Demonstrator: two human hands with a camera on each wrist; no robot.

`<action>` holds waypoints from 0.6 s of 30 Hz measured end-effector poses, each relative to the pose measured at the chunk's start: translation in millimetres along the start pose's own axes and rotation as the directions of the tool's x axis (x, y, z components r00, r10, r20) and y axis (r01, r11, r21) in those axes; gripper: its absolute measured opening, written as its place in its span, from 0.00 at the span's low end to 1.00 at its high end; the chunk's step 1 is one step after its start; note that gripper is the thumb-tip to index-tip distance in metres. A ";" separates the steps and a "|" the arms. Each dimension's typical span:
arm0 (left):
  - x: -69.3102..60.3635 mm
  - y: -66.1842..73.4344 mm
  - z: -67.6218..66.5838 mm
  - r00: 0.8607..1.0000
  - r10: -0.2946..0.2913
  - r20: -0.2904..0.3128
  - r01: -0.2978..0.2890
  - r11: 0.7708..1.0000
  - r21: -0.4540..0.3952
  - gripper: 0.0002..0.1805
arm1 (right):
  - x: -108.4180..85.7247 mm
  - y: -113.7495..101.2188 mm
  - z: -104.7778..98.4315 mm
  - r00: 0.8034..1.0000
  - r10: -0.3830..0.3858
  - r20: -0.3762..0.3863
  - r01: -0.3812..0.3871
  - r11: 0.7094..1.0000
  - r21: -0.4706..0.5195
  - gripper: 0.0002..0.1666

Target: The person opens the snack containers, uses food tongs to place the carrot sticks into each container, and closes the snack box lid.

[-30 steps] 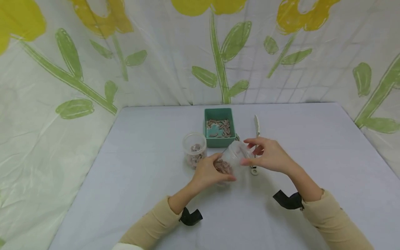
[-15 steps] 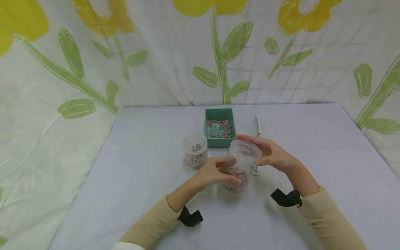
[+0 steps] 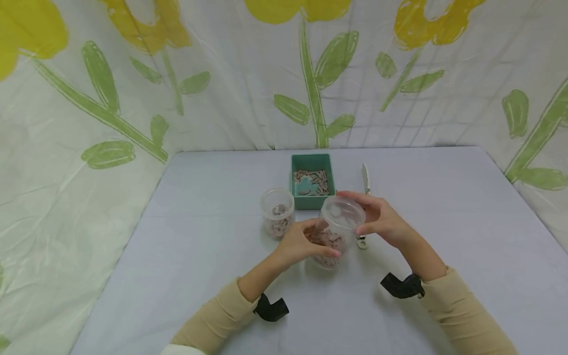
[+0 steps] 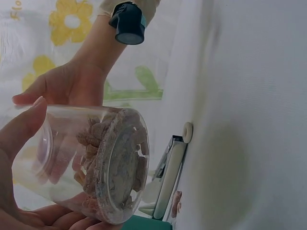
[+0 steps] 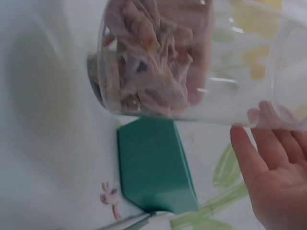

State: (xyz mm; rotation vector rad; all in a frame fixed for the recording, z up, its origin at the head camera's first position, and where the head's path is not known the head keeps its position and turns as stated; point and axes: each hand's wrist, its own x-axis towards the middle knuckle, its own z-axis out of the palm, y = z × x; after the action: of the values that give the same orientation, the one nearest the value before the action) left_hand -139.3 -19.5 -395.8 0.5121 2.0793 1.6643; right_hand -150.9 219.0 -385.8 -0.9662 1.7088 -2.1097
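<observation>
A clear plastic jar (image 3: 335, 231) holding pinkish-brown shreds, perhaps dried meat, tilts above the table in the head view. My left hand (image 3: 299, 246) grips its lower side, the thumb across the front. Round its wide top end curl the fingers and thumb of my right hand (image 3: 383, 219). Whether a lid sits on that end is hard to tell. In the left wrist view the jar's base (image 4: 122, 165) faces the camera, shreds gathered against it. A second clear jar (image 3: 277, 214), partly filled with similar shreds, stands just left of my left hand.
Behind the jars sits a green rectangular box (image 3: 312, 202) with brown shreds inside. Right of it lies a knife (image 3: 366, 178), partly hidden by my right hand. A few loose pieces (image 5: 111, 195) lie beside the box. A flower-printed curtain (image 3: 239, 74) hangs behind the table.
The held jar first came upright and right as my right hand closed round its top; since then it has shifted slightly left and tilted a little. The second jar and box stayed put.
</observation>
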 end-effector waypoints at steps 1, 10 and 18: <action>0.1 -0.4 0.3 1.000 0.007 -0.010 -0.007 1.000 0.005 0.33 | 0.3 1.4 0.8 1.000 -0.011 -0.008 0.011 1.000 -0.003 0.35; 2.0 -0.5 4.7 0.992 0.088 -0.089 -0.081 0.994 0.078 0.34 | 1.5 1.7 7.7 0.996 -0.058 -0.074 0.056 0.998 -0.027 0.38; 8.6 5.3 12.5 0.959 0.160 -0.232 -0.144 0.986 0.084 0.40 | 1.1 6.2 12.9 0.976 -0.025 -0.216 0.000 0.993 -0.116 0.37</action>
State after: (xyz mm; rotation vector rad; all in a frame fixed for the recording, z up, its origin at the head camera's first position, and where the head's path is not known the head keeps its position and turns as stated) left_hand -139.6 -3.6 -393.8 0.5277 2.3255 1.8272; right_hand -144.8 206.8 -390.1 -0.8021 1.9520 -2.2163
